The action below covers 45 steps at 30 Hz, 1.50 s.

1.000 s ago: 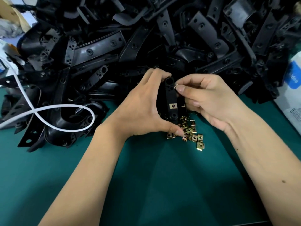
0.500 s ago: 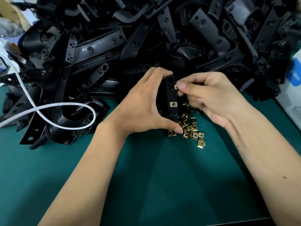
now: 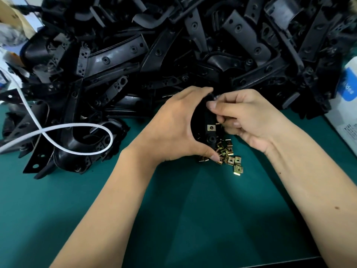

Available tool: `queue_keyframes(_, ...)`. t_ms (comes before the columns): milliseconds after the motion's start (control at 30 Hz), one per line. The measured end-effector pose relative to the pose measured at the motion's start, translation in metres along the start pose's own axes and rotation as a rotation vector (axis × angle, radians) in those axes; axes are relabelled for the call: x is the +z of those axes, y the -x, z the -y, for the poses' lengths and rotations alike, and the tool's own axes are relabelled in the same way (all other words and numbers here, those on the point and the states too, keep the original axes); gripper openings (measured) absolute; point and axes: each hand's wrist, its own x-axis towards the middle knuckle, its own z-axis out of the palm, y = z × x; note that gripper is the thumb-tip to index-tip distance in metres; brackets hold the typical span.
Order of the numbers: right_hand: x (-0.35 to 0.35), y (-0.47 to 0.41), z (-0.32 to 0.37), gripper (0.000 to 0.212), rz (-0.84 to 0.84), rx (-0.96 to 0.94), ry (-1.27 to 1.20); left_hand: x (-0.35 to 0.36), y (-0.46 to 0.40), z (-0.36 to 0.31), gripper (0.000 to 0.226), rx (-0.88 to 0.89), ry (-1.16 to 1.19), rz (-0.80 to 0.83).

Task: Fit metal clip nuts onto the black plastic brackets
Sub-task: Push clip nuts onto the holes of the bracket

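Observation:
My left hand [image 3: 172, 126] grips a black plastic bracket [image 3: 210, 120] upright, fingers over its top end and thumb under its bottom end. One brass clip nut [image 3: 211, 128] sits on the bracket's middle. My right hand [image 3: 245, 117] presses its thumb and forefinger against the bracket's upper edge; whatever it pinches there is hidden under the fingertips. Several loose brass clip nuts [image 3: 229, 154] lie in a small heap on the green mat just below both hands.
A big heap of black plastic brackets [image 3: 173, 55] fills the back of the green mat [image 3: 183, 219]. A white cable [image 3: 63, 128] loops over the brackets at left. A white and blue box [image 3: 345, 105] stands at the right edge.
My right thumb and forefinger have moved from beside the bracket onto its upper edge, covering the clip nut that showed there. The left hand keeps the same grip.

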Motion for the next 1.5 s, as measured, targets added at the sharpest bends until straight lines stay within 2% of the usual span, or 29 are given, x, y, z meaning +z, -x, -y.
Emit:
queue_keyframes(267, 0.007, 0.001, -0.003, 0.025, -0.002, -0.060, 0.000, -0.002, 0.000, -0.001, 0.135, -0.002, 0.002, -0.023)
queue_keyframes(400, 0.015, 0.001, -0.005, 0.053, -0.131, -0.208, 0.161, -0.005, 0.000, 0.001, 0.131, 0.001, 0.022, -0.046)
queue_keyframes(467, 0.015, 0.000, -0.006, 0.060, -0.165, -0.274, 0.225, -0.007, 0.000, 0.001, 0.134, -0.028, -0.001, -0.062)
queue_keyframes(533, 0.014, 0.001, -0.007, 0.057, -0.151, -0.305, 0.242, -0.007, 0.000, 0.002, 0.136, -0.056, -0.020, -0.088)
queue_keyframes(600, 0.013, 0.000, -0.008, 0.048, -0.188, -0.386, 0.359, -0.006, -0.001, 0.003, 0.134, -0.092, -0.031, -0.132)
queue_keyframes(700, 0.018, 0.003, -0.008, 0.033, -0.226, -0.558, 0.476, 0.000, -0.004, 0.003, 0.132, -0.185, -0.032, -0.287)
queue_keyframes(800, 0.022, 0.006, -0.008, 0.014, -0.130, -0.530, 0.473, 0.004, -0.005, 0.005, 0.125, -0.242, -0.016, -0.382)
queue_keyframes(900, 0.023, 0.004, -0.013, 0.022, -0.177, -0.507, 0.513, 0.006, -0.005, 0.007, 0.111, -0.273, -0.009, -0.376)
queue_keyframes(1000, 0.027, 0.005, -0.015, 0.017, -0.261, -0.525, 0.399, 0.002, -0.004, 0.001, 0.110, -0.284, 0.038, -0.404)
queue_keyframes(1067, 0.028, 0.008, -0.013, 0.014, -0.334, -0.609, 0.303, -0.001, -0.004, -0.007, 0.103, -0.274, 0.131, -0.446)
queue_keyframes(1167, 0.023, 0.018, -0.002, 0.013, -0.428, -0.737, 0.192, 0.001, -0.006, -0.026, 0.081, -0.294, 0.389, -0.517)
queue_keyframes(1300, 0.000, 0.047, 0.012, 0.012, -0.550, -0.741, -0.014, 0.023, -0.015, -0.065, 0.048, -0.359, 0.586, -0.536)
queue_keyframes(1400, -0.027, 0.079, 0.024, 0.011, -0.657, -0.751, -0.105, 0.048, -0.027, -0.110, 0.029, -0.279, 0.596, -0.534)
queue_keyframes(1500, -0.068, 0.117, 0.035, 0.009, -0.816, -0.805, -0.175, 0.074, -0.045, -0.163, 0.029, -0.135, 0.562, -0.489)
